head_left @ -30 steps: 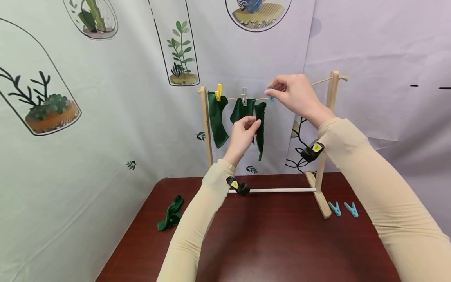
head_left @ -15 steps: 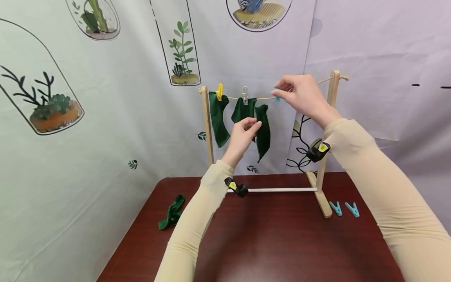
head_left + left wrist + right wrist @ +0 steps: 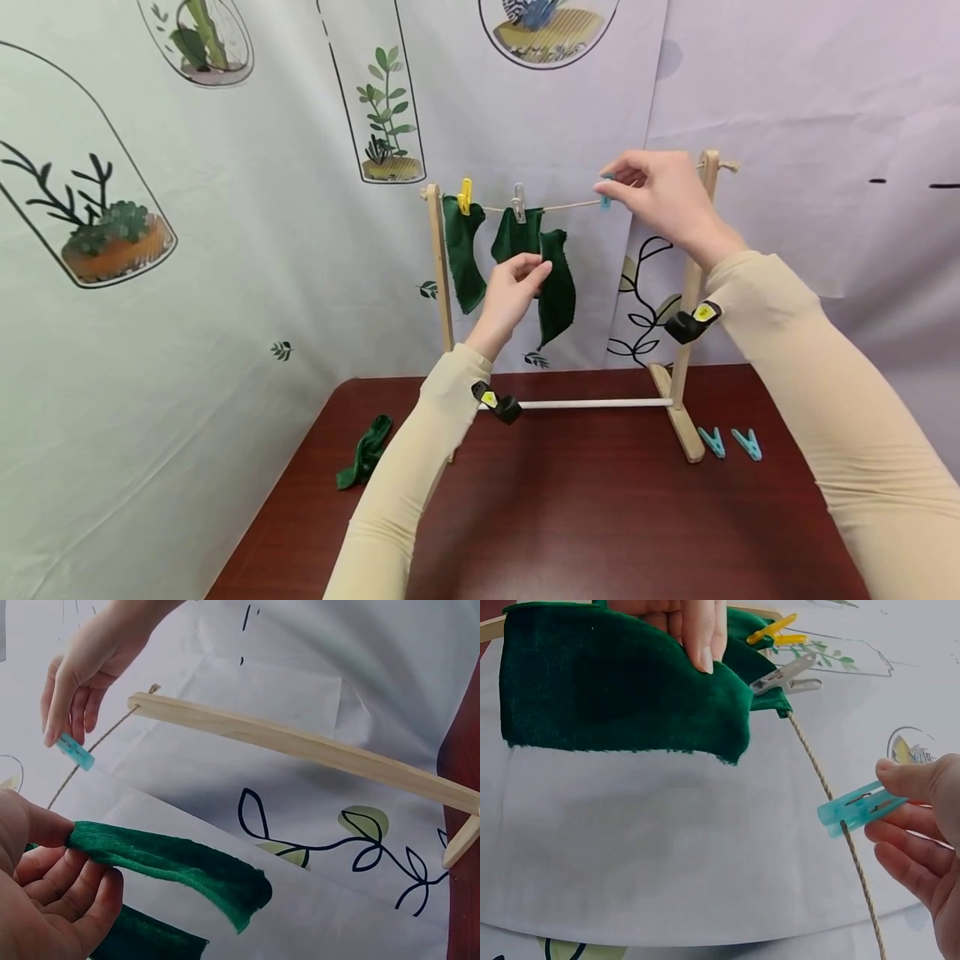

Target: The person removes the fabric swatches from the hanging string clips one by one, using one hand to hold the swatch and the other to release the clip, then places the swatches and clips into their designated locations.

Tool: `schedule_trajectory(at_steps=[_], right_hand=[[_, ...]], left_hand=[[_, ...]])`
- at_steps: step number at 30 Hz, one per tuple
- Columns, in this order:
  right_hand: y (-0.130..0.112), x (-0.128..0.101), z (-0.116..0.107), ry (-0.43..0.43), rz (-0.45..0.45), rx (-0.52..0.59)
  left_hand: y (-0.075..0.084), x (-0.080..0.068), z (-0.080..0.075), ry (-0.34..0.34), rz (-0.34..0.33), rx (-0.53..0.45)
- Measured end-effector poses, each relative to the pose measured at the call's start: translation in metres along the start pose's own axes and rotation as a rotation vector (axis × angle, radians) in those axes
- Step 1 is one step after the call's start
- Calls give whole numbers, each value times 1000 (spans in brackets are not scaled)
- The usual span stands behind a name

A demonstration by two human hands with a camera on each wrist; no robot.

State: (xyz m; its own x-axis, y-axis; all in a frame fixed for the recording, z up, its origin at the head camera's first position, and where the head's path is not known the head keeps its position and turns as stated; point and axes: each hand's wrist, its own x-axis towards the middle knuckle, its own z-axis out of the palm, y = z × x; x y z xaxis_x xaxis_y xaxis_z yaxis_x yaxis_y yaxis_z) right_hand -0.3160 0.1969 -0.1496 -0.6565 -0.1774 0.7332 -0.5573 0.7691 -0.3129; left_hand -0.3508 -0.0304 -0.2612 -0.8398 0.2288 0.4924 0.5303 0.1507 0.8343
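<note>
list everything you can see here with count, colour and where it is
drying rack: 1, pale wood with a white bottom rod, standing at the back of the table
string: 1, tan, strung between the rack's posts
hanging cloths: 2, dark green, pegged on the string's left part
yellow peg: 1, on the string, holding the leftmost cloth
clear peg: 1, on the string, holding the second cloth
turquoise peg: 1, on the string, pinched by the right hand
spare pegs: 2, turquoise, on the table right of the rack's foot
crumpled cloth: 1, dark green, on the table's left side
table: 1, dark red-brown
backdrop: pale sheets printed with plants
left hand: grips the second cloth
right hand: at the string
</note>
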Motion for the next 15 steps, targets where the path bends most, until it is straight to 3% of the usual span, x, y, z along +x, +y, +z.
schedule_trajectory(at_steps=[15], right_hand=[[4,-3,1,123,-38,51]], left_hand=[[-4,-4,-6,4,-8,5]])
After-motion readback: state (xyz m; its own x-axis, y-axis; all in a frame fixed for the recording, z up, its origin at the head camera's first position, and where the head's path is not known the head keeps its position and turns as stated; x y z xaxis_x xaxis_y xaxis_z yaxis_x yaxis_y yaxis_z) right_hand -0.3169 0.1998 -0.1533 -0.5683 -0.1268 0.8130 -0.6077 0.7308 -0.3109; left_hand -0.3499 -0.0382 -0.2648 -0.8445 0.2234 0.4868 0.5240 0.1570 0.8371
